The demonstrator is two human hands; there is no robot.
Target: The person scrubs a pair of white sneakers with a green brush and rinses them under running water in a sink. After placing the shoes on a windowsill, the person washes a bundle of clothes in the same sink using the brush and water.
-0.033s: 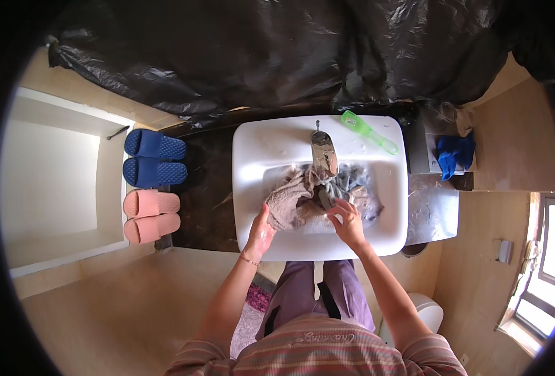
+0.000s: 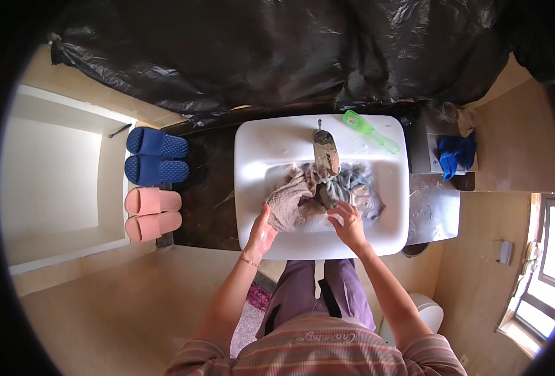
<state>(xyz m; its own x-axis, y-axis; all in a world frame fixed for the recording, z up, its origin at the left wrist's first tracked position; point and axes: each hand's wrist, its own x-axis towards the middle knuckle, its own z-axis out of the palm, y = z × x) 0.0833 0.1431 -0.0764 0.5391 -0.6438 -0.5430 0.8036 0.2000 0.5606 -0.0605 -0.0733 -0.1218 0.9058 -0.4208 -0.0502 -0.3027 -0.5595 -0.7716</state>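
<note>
In the white washbasin (image 2: pixel 252 135), a beige-pink towel (image 2: pixel 288 203) hangs bunched under the metal faucet (image 2: pixel 325 153). My left hand (image 2: pixel 261 233), wet along the palm, grips its left edge with the thumb up against the fabric. My right hand (image 2: pixel 347 224) has its thumb and fingers bent in a pinch at the lower end of a dark grey strip of cloth (image 2: pixel 325 197). Grey wet cloth (image 2: pixel 354 175) and a pale mauve cloth (image 2: pixel 368 202) lie in the basin to the right. The fingertips of my left hand are partly hidden by the towel.
A green long-handled brush (image 2: pixel 371 131) lies on the basin's back right rim. Blue slippers (image 2: pixel 158 156) and pink slippers (image 2: pixel 154 213) stand on the dark counter (image 2: pixel 208 188) at left. A blue cloth (image 2: pixel 457 153) drapes over a box at right. Black plastic sheeting (image 2: pixel 258 56) covers the back.
</note>
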